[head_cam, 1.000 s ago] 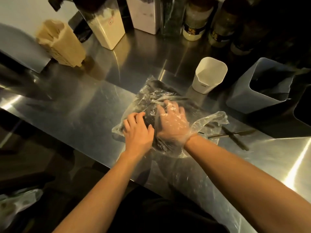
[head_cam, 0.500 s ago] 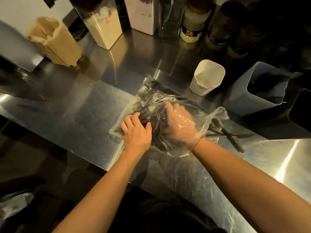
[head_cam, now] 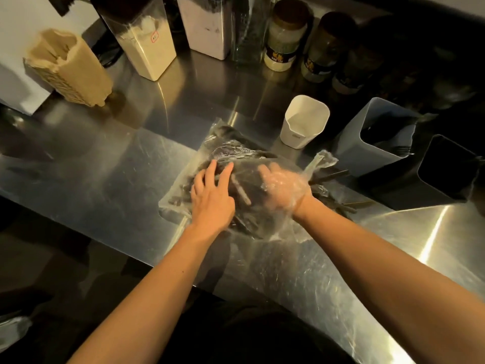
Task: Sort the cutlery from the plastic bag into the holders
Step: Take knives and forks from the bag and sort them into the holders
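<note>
While the left hand presses flat on the bag, the right hand lies inside it, fingers straight, holders at two o'clock.

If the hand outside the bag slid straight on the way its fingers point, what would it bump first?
Probably only more of the plastic bag under the left hand; beyond it, bare steel counter, though depth is unclear.

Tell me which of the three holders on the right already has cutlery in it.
The grey-blue holder, between the white holder and the black holder: dark fork tines show at its rim. The white one looks empty; the black one is too dark to tell.
</note>
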`<state>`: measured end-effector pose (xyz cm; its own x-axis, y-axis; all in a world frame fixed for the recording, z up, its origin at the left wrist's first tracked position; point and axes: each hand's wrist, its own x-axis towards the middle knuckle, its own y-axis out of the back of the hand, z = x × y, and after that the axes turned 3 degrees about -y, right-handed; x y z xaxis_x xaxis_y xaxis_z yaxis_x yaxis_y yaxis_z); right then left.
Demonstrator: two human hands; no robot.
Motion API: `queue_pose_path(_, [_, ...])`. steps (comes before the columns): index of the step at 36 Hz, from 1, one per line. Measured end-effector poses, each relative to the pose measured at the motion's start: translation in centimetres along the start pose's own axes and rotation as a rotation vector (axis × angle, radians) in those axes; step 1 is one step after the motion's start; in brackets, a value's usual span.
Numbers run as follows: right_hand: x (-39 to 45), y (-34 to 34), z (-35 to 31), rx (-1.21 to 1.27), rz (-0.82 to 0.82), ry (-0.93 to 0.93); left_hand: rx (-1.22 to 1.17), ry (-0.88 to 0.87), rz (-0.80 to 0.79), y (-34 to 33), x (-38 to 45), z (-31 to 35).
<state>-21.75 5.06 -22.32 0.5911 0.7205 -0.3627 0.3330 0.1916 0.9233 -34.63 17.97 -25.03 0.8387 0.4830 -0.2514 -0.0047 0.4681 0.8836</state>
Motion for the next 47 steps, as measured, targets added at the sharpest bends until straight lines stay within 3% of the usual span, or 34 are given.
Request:
queue_pose_path(10, [-4.7,0.4,3.9,0.025,-0.003,-0.12,0.117,0.116,-0.105,0.9,0.8,0.8])
queue_pose_path(14, [-7.2,0.8,6.2,0.06,0.001,-0.144,0.061,0.155,0.004,1.6,0.4,3.1])
queue_pose_path(19, [-10.2,0.7,9.2,0.136,0.016,-0.199,-0.058,0.044,0.187,1.8,-0.9,7.6])
queue_pose_path(26, [-14.6,-0.1,13.3,0.235,0.083,-0.307,-0.235,-0.126,0.321,1.4,-3.0,14.7])
queue_pose_path(36, [-20.4,-2.4,18.1,0.548,0.145,-0.404,-0.361,-0.169,0.325,-0.6,-4.9,20.4])
queue_pose_path(41, [-21.7,-2.8,19.3,0.738,0.187,-0.375,-0.607,-0.087,0.161,-1.2,-6.3,23.4])
queue_pose_path(47, [-22.0,-1.6,18.7,1.063,0.266,-0.26,-1.182,0.097,-0.324,-2.3,-6.1,26.5])
